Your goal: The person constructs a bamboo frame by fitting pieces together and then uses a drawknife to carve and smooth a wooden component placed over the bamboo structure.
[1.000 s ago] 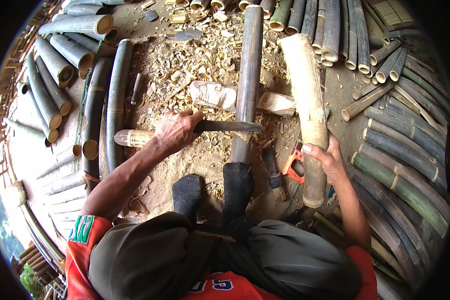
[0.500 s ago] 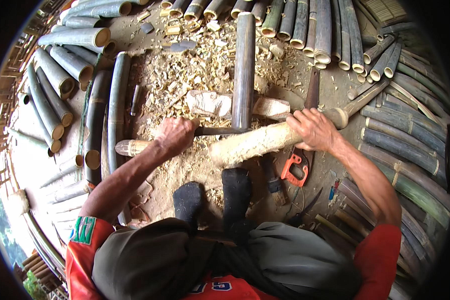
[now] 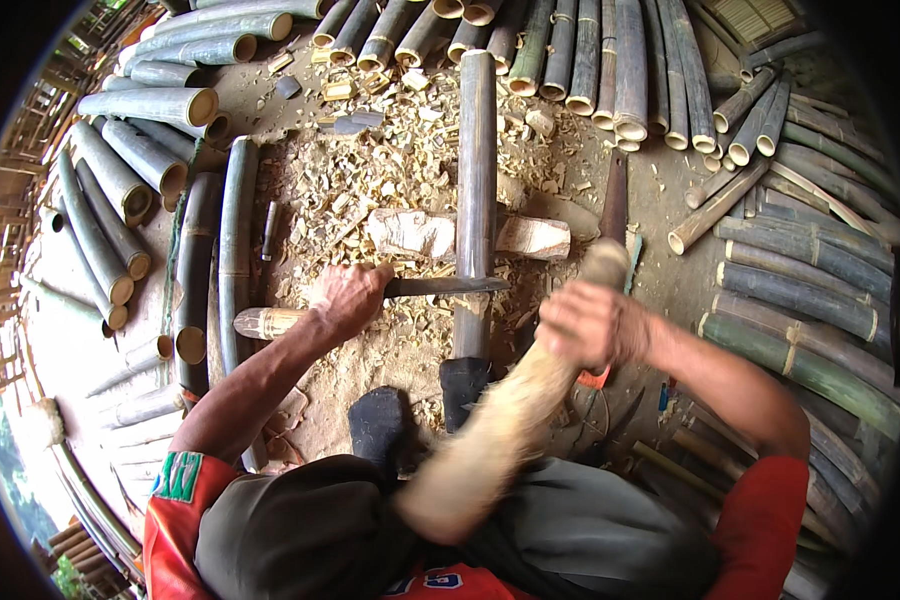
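Note:
My left hand (image 3: 350, 300) is closed round the grip of a knife, whose long wooden handle (image 3: 262, 322) sticks out past my wrist. Its dark blade (image 3: 445, 286) lies crosswise over a bamboo pole (image 3: 477, 150). That pole runs away from my foot and rests across a pale, chipped wood block (image 3: 532, 238). In my right hand (image 3: 592, 325) I grip a wooden mallet by its neck; its thick, frayed head (image 3: 480, 450), blurred by motion, is drawn back over my lap, apart from the knife.
Wood chips (image 3: 340, 165) cover the ground around the block. Cut bamboo lengths (image 3: 630, 90) lie in rows at the back, left and right. A hand saw (image 3: 615, 195) lies beyond my right hand, partly hidden. My dark-socked feet (image 3: 380, 418) are close to the pole's near end.
The mallet head has swung back toward my lap with my right hand. The bamboo pole now extends nearer, under the blade, to my foot. My left hand has barely moved.

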Available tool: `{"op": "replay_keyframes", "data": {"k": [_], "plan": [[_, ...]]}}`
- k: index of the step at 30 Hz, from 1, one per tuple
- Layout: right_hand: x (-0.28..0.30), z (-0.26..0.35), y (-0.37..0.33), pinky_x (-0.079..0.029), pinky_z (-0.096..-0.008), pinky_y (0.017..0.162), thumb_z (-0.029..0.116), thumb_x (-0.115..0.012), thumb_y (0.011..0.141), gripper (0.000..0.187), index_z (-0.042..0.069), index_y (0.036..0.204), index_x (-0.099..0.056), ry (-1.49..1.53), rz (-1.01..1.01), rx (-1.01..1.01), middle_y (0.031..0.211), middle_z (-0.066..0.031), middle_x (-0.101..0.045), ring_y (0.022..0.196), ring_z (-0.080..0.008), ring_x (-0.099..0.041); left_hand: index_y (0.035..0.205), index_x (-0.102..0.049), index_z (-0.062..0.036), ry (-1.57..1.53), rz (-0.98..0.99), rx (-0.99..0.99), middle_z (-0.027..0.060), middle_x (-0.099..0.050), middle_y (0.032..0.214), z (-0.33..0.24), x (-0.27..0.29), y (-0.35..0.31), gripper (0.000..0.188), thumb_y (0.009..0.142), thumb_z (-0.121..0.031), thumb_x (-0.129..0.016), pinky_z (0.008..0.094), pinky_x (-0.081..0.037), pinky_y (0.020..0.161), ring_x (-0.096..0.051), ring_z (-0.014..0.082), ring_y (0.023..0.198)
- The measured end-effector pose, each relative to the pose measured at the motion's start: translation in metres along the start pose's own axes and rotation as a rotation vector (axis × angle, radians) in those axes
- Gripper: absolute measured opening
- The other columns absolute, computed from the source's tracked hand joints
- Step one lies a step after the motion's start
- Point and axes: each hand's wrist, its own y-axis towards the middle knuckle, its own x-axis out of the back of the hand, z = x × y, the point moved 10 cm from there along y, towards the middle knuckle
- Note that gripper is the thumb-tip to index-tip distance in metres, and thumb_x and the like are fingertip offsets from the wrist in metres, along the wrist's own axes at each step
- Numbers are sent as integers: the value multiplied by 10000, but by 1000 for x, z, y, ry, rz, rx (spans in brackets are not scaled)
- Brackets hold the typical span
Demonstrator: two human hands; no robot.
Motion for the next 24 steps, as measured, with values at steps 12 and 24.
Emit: {"op": "replay_keyframes", "data": {"k": [12, 24], "plan": [[-21, -69, -22, -593, -408, 704, 210, -835, 730, 486, 22, 1129, -629, -127, 324, -352, 923, -119, -669, 820, -287, -686, 1019, -641, -82, 10, 89, 47, 177, -722, 769, -5, -6, 13, 125, 937, -8, -584, 450, -519, 452, -694, 297, 578], [-30, -45, 2, -599, -322, 653, 310, -887, 750, 625, 0, 1201, -585, -186, 404, -365, 947, -116, -675, 780, -234, -698, 1076, -646, -54, 74, 68, -10, 166, -717, 826, 13, -15, 12, 202, 1090, -145, -466, 331, -388, 351, -564, 175, 515]]}}
